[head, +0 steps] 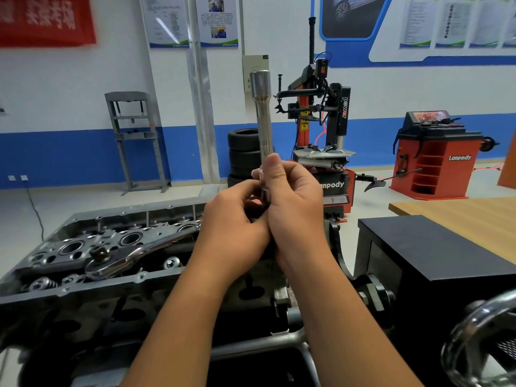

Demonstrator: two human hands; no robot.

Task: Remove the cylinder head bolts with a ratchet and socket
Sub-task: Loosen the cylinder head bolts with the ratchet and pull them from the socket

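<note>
Above cylinder head (pixel 83 247): both hands (pixel 268 213) gripping extension-socket (pixel 262 118) upright; ratchet (pixel 131 255) unattached—assembly step, coupling next.

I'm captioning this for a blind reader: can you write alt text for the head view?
Both hands, left and right, hold a long socket upright above a cylinder head. A ratchet lies on the head.
</note>
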